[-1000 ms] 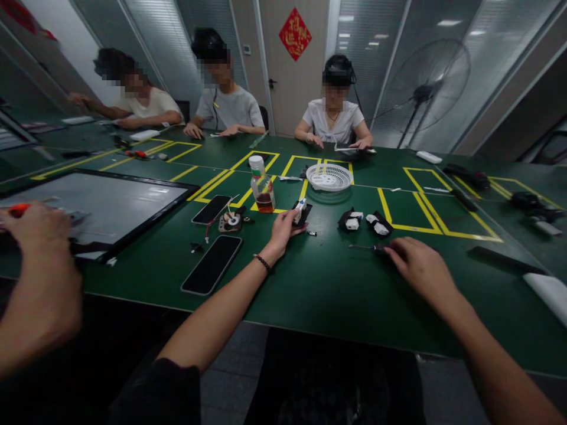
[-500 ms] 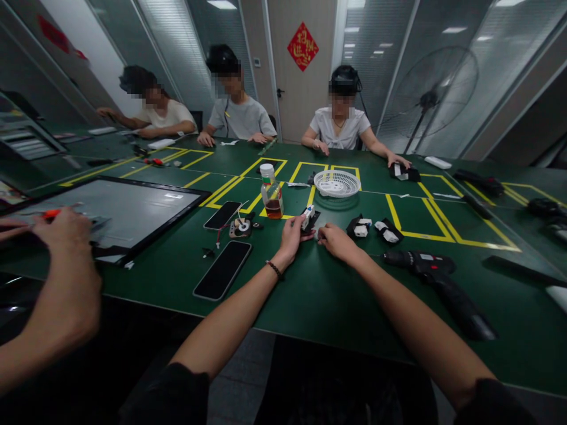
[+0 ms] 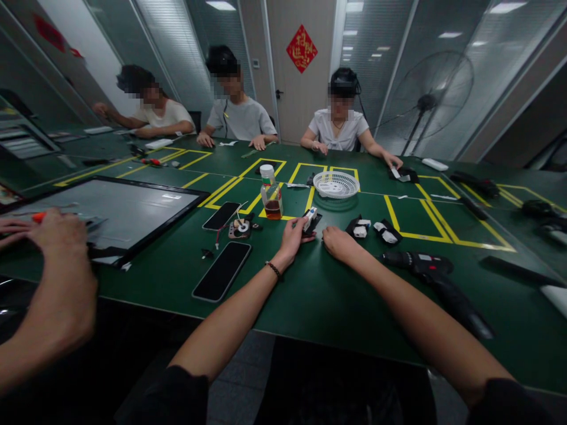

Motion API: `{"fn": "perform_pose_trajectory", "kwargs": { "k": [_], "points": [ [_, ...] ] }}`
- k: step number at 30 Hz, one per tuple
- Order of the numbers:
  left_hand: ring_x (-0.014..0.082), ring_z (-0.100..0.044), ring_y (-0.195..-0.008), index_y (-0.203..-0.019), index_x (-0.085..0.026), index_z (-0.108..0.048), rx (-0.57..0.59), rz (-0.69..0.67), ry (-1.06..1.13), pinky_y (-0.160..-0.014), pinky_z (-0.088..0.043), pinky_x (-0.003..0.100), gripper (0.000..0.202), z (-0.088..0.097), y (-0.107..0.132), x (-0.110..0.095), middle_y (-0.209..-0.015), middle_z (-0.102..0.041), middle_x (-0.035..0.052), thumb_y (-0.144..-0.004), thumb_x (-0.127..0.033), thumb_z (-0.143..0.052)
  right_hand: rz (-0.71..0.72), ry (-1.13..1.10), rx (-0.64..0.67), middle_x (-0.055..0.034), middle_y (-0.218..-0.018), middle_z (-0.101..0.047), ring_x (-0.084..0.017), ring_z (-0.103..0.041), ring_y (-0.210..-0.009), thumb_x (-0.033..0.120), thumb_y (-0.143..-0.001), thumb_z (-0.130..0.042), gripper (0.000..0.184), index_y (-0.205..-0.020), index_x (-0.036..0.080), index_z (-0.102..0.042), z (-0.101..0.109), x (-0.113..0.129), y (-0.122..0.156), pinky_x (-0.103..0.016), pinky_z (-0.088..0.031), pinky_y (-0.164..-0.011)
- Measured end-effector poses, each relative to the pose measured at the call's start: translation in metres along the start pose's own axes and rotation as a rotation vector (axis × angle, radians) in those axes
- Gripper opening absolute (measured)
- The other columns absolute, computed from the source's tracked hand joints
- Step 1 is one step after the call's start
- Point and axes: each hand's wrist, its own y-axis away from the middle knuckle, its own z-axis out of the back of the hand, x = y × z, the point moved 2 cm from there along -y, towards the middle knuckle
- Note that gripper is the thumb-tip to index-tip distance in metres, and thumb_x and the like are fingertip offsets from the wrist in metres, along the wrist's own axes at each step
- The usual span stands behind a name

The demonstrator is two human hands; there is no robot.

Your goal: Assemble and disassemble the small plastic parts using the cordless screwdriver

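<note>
My left hand (image 3: 293,238) is closed around a small white block with a black backing (image 3: 311,219), held just above the green table. To the right of it, my right hand (image 3: 338,242) has its fingers curled together, apart from the block. Whatever its fingertips may hold is hidden or too small to name. Just beyond my right hand lie a black piece with white blocks on it (image 3: 361,229) and a black piece with a crumpled white bit (image 3: 387,232).
A power drill (image 3: 436,277) lies right of my right forearm. Left of my left hand are a phone (image 3: 222,270), a smaller phone (image 3: 222,216) and a wired part (image 3: 241,228). Ahead stand a bottle (image 3: 271,195) and a white basket (image 3: 336,193). A co-worker's hand (image 3: 59,233) works over a framed panel (image 3: 146,203).
My right hand has drawn slightly away to the right from the block in my left hand, which stays nearly still. The neighbour's hand on the left has shifted a little left.
</note>
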Motion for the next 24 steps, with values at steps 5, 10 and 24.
{"fn": "perform_pose_trajectory", "kwargs": {
  "k": [5, 10, 24],
  "points": [
    [0.0176, -0.072, -0.071, -0.113, -0.017, -0.051, 0.018, 0.0, -0.012, -0.068, -0.063, 0.035, 0.043, 0.0, 0.001, -0.001, -0.107, -0.067, 0.0123, -0.085, -0.045, -0.067, -0.081, -0.187, -0.087, -0.0143, -0.094, -0.071, -0.023, -0.067, -0.09, 0.024, -0.097, -0.05, 0.02, -0.096, 0.013, -0.067, 0.01, -0.02, 0.005, -0.03, -0.049, -0.083],
    [0.0185, -0.072, -0.073, -0.118, -0.018, -0.051, 0.024, -0.002, -0.057, -0.067, -0.063, 0.035, 0.045, -0.003, 0.004, -0.001, -0.107, -0.067, 0.0117, -0.085, -0.044, -0.067, -0.205, -0.658, -0.183, -0.007, -0.081, -0.073, -0.016, -0.069, -0.069, 0.028, -0.097, -0.049, 0.023, -0.106, 0.013, -0.064, 0.011, -0.033, 0.018, -0.026, -0.055, -0.066],
    [0.0202, -0.07, -0.087, -0.127, -0.019, -0.051, 0.212, -0.161, -0.215, -0.083, -0.056, 0.034, 0.059, -0.023, 0.031, -0.01, -0.103, -0.072, 0.0098, -0.077, -0.036, -0.078, -0.325, -1.549, -0.474, -0.0028, -0.084, -0.072, -0.018, -0.072, -0.074, 0.038, -0.072, -0.08, 0.031, -0.09, 0.017, -0.067, 0.003, -0.019, 0.03, -0.037, -0.059, -0.084]
  ]
}}
